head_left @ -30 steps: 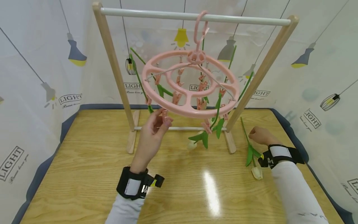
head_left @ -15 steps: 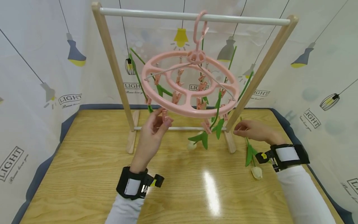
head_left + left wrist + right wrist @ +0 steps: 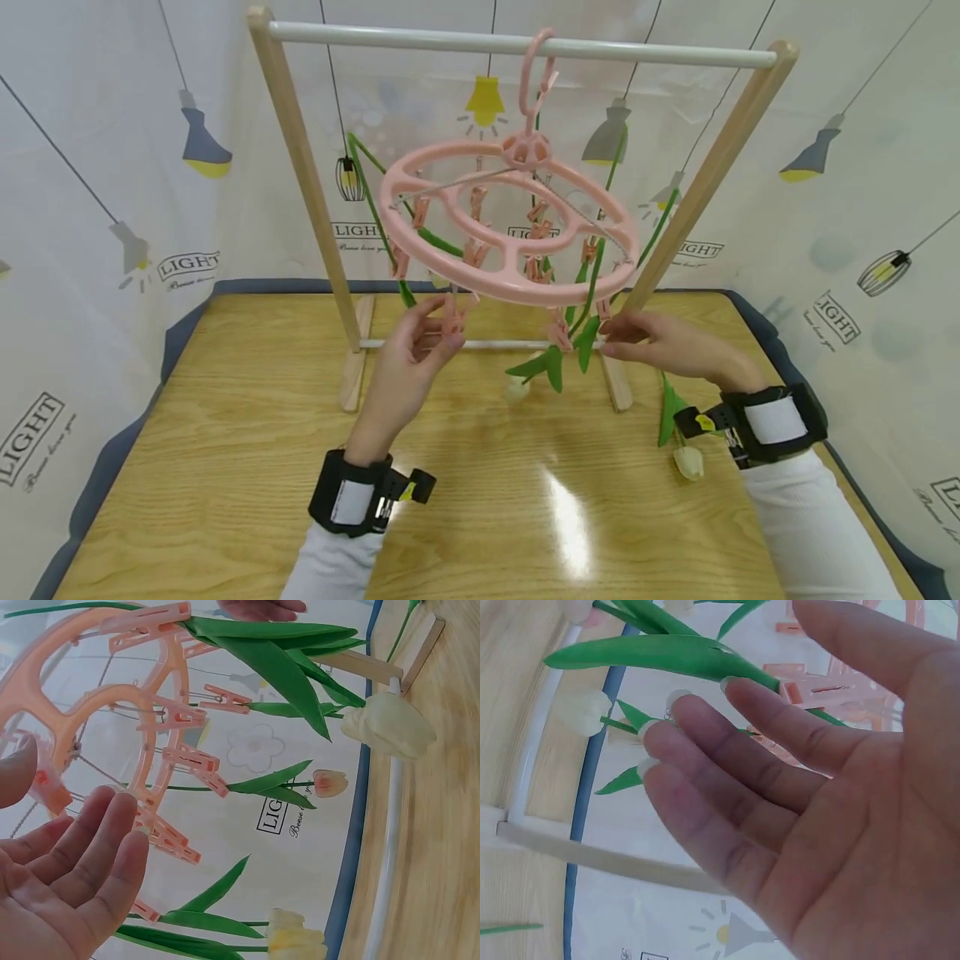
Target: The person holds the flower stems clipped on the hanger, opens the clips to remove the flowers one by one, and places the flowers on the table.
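Note:
A pink round clip hanger [image 3: 517, 292] hangs by its hook, with several artificial tulips clipped upside down around it. At its front left edge my left hand [image 3: 397, 375] pinches a pink clothespin [image 3: 453, 317] that holds no flower; in the left wrist view this clothespin [image 3: 54, 784] lies between thumb and fingers. My right hand [image 3: 675, 342] is at the hanger's right edge with relaxed, slightly bent fingers. Its fingertips are close to a pink clothespin [image 3: 603, 309] and the green leaves of a hanging white tulip [image 3: 390, 727]. Nothing is in its palm in the right wrist view.
A wooden rack with a white top bar [image 3: 412, 38] carries the hanger; its right post [image 3: 705, 175] rises beside my right hand. One white tulip [image 3: 688, 462] lies on the wooden table [image 3: 247, 467] below my right wrist. A printed cloth [image 3: 862, 208] stands behind.
My right hand has moved left from beside the tulip on the table to the hanger's right edge. The hanger has swung slightly. My left hand keeps its clothespin, shifted a little.

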The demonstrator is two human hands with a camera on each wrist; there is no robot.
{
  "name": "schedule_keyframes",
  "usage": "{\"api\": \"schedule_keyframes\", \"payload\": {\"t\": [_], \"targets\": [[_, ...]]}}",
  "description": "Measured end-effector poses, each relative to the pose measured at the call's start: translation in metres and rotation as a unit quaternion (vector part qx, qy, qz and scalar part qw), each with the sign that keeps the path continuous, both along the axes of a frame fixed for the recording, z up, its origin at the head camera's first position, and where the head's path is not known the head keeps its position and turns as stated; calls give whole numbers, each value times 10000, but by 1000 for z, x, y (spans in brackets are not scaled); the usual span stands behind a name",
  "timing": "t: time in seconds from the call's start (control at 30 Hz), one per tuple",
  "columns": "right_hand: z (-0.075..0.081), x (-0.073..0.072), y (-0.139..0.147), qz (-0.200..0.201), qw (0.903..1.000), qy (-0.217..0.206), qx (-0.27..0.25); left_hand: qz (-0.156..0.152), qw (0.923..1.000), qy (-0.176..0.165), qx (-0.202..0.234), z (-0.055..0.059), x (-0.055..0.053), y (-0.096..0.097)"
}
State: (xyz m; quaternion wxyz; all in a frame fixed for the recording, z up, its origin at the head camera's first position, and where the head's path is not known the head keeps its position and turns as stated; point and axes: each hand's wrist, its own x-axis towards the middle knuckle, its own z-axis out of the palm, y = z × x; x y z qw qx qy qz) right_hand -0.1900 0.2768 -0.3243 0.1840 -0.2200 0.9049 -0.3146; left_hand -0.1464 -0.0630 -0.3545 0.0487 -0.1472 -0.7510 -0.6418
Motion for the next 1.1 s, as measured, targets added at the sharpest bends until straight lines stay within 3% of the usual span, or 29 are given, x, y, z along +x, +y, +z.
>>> {"api": "schedule_keyframes", "payload": {"t": [0.37,0.53,0.77,0.97,1.1], "targets": [[11,10,-12,-75,9995,-287,141,-336,9989,-261,-219,-6,1,-7],[13,11,-22,0,9972,-370,-655,-570,9963,-434,-466,-9,2,-9],[11,11,-38,-65,9834,-313,-1785,-933,9895,-493,-986,-13,2,-14],[8,15,-54,-296,9750,-99,-2198,-1005,9881,-509,-1045,-15,4,-17],[6,16,-66,-186,9728,102,-2307,-946,9881,-422,-1133,-16,6,-19]]}}
